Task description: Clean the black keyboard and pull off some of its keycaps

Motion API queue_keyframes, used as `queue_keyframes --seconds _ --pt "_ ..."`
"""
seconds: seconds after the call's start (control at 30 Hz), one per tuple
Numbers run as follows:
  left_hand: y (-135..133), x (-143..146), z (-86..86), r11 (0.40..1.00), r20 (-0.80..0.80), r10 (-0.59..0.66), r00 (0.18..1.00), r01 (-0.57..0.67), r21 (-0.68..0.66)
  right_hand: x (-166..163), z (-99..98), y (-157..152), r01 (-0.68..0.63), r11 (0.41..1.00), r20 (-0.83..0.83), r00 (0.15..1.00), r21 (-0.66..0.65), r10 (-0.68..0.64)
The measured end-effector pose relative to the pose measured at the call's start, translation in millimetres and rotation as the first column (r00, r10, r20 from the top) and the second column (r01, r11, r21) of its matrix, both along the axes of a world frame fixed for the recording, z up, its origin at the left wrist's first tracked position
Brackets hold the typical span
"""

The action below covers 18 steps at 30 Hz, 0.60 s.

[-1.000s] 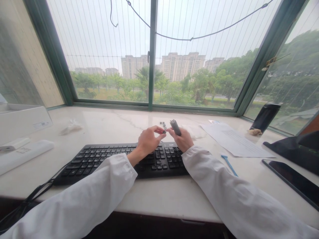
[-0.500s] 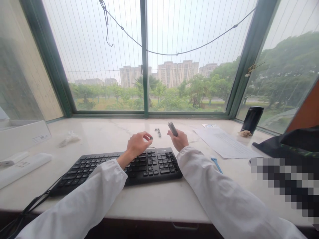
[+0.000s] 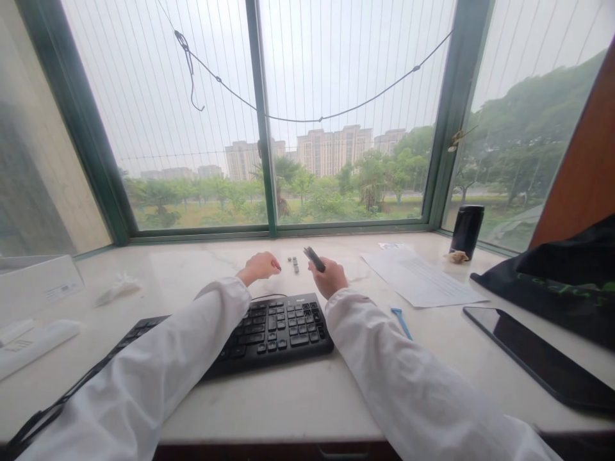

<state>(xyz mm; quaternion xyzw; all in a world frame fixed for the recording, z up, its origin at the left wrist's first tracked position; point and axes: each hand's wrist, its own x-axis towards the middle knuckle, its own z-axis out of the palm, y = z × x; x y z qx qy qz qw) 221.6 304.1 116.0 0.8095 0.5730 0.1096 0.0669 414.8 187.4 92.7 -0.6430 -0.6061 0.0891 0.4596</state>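
Note:
The black keyboard (image 3: 283, 352) lies under my forearms, and some keys at the upper right of its number pad look bare of caps. Beyond its back edge, my left hand (image 3: 259, 266) is closed in a pinch on a small dark keycap, mostly hidden by the fingertips. My right hand (image 3: 330, 278) is wrapped around a dark grey stick-shaped tool (image 3: 315, 259), whose far end carries small prongs. Several loose grey keycaps (image 3: 295, 265) sit on the white tabletop between my two hands, touching neither.
Right of my right arm are a blue razor-shaped tool (image 3: 400, 322), paper sheets (image 3: 423, 278), a phone-like black slab (image 3: 533, 358), a black can (image 3: 467, 232) and a black bag (image 3: 567, 282). A white box (image 3: 38, 282) and crumpled plastic (image 3: 118, 288) stand left.
My left hand has moved left and away from the keyboard, toward the window, still pinching the keycap. The right hand keeps hold of the stick-shaped tool. The camera view has shifted right.

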Motion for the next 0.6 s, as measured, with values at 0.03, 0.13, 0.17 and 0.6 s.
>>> queue_keyframes --seconds 0.03,0.13,0.17,0.6 --pt "6 5 -0.6 1.0 -0.01 0.006 1.0 -0.006 0.005 0 -0.5 0 0.019 1.0 0.028 0.999 -0.003 -0.018" --pt "21 21 -2.9 0.997 -0.04 0.018 0.999 -0.015 0.071 3 -2.4 -1 0.107 0.994 0.118 0.987 -0.008 -0.105" --pt "24 25 -4.0 0.995 -0.052 0.02 0.998 -0.015 0.097 4 -2.8 -1 0.138 0.99 0.141 0.981 -0.01 -0.135" --pt "53 58 -27.3 0.983 -0.098 0.054 0.994 -0.036 0.181 5 -4.3 1 0.19 0.982 0.235 0.955 -0.018 -0.18"
